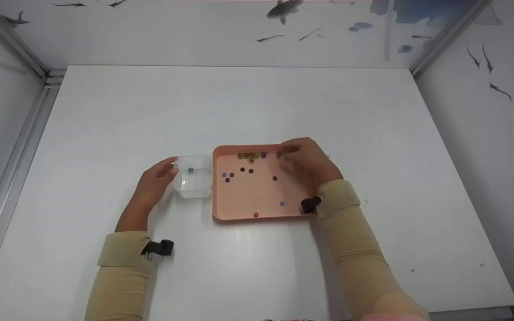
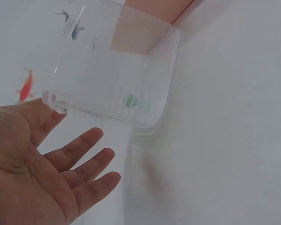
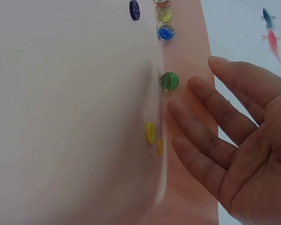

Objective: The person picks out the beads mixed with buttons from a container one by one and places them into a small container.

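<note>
A clear plastic container [image 1: 196,195] stands at the tray's left side with one green marble [image 1: 190,170] inside. My left hand [image 1: 155,180] pinches the container's left rim between thumb and forefinger; the other fingers spread loosely below it in the left wrist view. Over the far right part of the pink tray [image 1: 243,209] is my right hand [image 1: 306,156], its fingers relaxed and holding nothing. Just beyond its fingertips, a green marble [image 3: 169,81] lies against the tray's wall. Two yellow buttons [image 3: 150,133] lie near the same wall.
Several marbles [image 1: 248,156] line the tray's far wall, with a blue marble [image 3: 166,32] among them. Dark buttons [image 1: 251,171], a blue button [image 1: 282,203] and a red piece [image 1: 256,215] are scattered in the tray. Upright panels [image 1: 221,44] border the white table [image 1: 248,267].
</note>
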`<state>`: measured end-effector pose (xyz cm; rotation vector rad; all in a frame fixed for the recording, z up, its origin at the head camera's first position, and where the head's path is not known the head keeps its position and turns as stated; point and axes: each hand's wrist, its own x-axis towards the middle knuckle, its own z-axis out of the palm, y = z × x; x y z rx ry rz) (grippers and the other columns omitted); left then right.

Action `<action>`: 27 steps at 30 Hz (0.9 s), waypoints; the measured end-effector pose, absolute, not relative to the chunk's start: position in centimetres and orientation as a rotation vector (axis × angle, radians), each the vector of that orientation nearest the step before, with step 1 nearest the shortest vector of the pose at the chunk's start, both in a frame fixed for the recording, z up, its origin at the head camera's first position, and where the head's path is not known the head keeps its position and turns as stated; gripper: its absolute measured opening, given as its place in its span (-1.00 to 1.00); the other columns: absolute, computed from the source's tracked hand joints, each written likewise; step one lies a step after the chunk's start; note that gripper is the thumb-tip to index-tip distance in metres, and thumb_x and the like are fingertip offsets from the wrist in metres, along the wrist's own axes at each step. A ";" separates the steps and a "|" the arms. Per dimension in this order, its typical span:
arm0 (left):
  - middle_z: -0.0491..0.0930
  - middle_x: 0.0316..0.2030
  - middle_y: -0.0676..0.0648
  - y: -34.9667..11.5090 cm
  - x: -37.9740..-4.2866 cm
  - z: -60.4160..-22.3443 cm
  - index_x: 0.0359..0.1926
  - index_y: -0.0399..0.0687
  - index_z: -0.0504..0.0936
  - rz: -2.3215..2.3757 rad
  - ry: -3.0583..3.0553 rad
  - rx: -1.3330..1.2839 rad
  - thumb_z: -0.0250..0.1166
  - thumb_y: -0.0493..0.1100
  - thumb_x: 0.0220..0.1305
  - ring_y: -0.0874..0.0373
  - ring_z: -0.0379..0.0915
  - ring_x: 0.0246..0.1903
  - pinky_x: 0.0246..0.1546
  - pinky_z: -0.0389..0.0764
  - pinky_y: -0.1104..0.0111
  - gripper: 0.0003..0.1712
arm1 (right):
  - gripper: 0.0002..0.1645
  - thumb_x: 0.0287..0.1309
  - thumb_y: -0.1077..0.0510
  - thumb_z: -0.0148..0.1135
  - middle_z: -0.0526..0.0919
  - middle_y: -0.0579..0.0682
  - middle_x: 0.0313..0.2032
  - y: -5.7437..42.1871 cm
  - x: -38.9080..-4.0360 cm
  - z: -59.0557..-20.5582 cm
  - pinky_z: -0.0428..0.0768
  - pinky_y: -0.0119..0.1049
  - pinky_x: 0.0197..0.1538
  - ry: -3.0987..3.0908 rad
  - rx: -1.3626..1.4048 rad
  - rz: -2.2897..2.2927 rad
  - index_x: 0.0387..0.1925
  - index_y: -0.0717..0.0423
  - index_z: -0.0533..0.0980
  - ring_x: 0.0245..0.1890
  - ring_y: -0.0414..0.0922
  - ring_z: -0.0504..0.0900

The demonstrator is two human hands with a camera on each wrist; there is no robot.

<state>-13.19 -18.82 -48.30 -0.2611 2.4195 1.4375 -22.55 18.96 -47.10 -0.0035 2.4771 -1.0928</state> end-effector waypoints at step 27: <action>0.18 0.42 -0.22 -18.9 -13.2 -48.1 0.47 0.08 0.16 1.411 2.416 -0.259 -0.01 0.06 0.49 -0.20 0.02 0.42 0.34 0.16 -0.11 -0.39 | -0.65 0.23 0.21 0.20 0.61 -0.03 0.08 17.8 -22.6 -47.4 0.42 -0.08 0.26 2.642 -0.117 -0.816 0.03 -0.07 0.64 0.16 -0.03 0.49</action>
